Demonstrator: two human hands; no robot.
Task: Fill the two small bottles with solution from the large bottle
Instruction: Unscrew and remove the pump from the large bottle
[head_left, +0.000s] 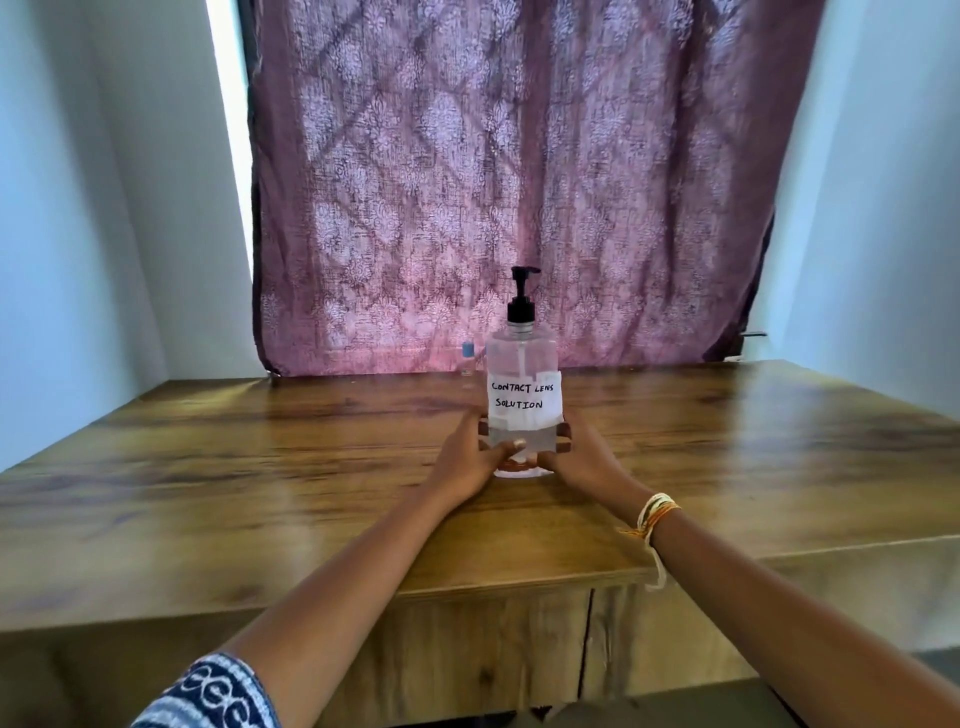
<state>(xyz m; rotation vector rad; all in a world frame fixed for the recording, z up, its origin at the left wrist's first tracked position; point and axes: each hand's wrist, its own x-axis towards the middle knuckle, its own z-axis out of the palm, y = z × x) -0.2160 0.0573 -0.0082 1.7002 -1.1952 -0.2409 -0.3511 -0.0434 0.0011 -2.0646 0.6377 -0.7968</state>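
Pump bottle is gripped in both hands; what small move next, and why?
Probably slide the pump bottle aside or nearer: both the left hand and right hand clasp its base, and a small blue-capped bottle stands half hidden behind it.

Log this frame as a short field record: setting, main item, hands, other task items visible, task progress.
setting: wooden table, patterned curtain behind
main item: large pump bottle, clear, upright, handwritten label "CONTACT LENS SOLUTION", pump still fitted
left hand: grips the bottle's lower part
right hand: grips the lower part from the other side; thread bracelet on wrist
other task items: one small bottle with blue cap partly hidden behind; second not seen
progress: no pouring yet
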